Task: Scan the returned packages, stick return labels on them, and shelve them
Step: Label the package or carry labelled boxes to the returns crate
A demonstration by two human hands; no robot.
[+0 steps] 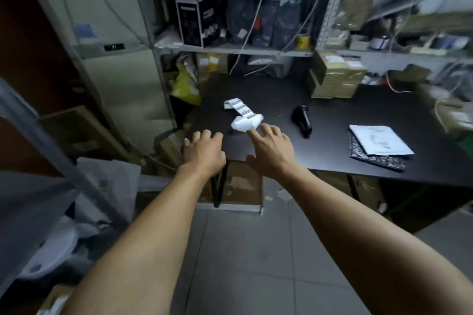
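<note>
Black table [332, 140]: label strip [243, 110], scanner [302, 120], flat packages [378, 146].

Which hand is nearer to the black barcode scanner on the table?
The right hand. It reaches over the table edge, to the near left of the scanner, apart from it. The left hand is farther left, at the table's corner.

Your left hand [203, 151] reached over the near left corner of the table [332, 135], your right hand [272, 149] just to its right, fingertips close to the label strip [243, 112] lying on the tabletop. The scanner [302, 120] lay right of the strip, and the flat packages [378, 146] sat stacked farther right near the front edge. Boxes [335, 77] stood piled at the table's back. Shelves [230, 50] rose behind it, and cartons [240, 186] sat beneath it.
</note>
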